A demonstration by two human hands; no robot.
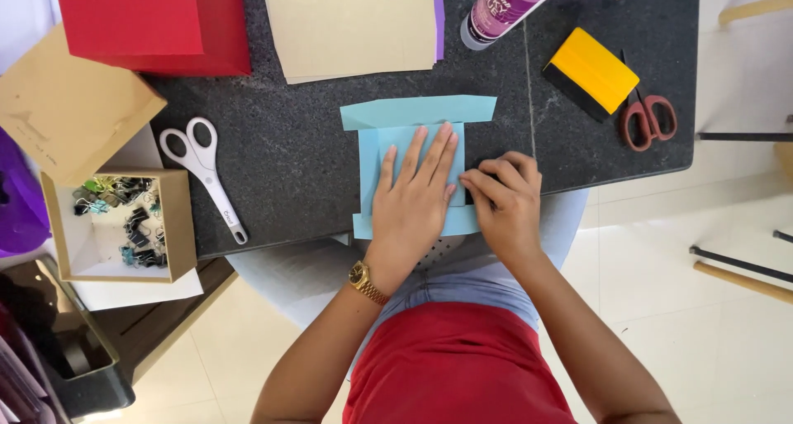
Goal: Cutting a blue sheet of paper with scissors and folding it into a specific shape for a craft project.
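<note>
While the left hand (415, 188) lay flat, fingers spread and released, on the folded light-blue paper (413, 155) at the near edge of the dark stone counter (289, 155), the right hand (505, 201) pinched the paper's right flap between its fingers. White scissors (205, 172) lay to the left; a yellow squeegee (591, 73) and red scissors (648, 120) lay far right.

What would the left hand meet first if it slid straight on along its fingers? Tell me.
The left hand points up the blue paper; its folded top flap comes first, then bare table, then probably the beige sheets.
</note>
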